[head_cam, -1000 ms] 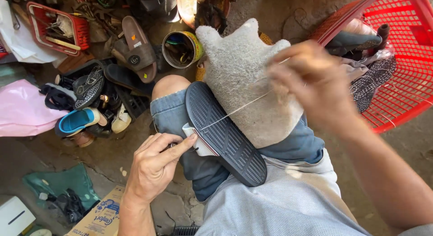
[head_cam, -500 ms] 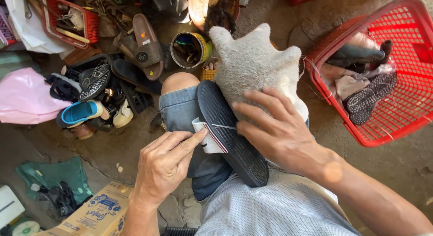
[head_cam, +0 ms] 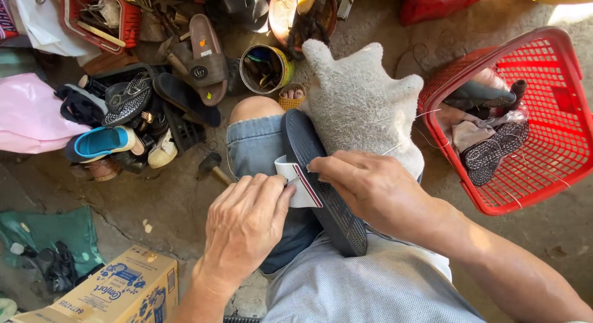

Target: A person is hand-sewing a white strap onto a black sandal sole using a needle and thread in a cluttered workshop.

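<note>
On the person's lap, the black sandal (head_cam: 321,181) lies sole-up, the left hand (head_cam: 244,227) pinching its white strap (head_cam: 296,184) and the right hand (head_cam: 370,187) gripping its edge, thread (head_cam: 401,144) trailing, stitching apparently unfinished.

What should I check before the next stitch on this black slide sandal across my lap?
1. Black rubber slide sandal rests across the thigh on the grey towel: ok.
2. Left hand pinches the white strap with its red and dark stripe: ok.
3. Right hand fingertips sit at the strap edge: ok.
4. Needle in grip: cannot tell, hidden by fingers.
5. Pale thread trails loose over the towel, unsnagged: ok.
</note>
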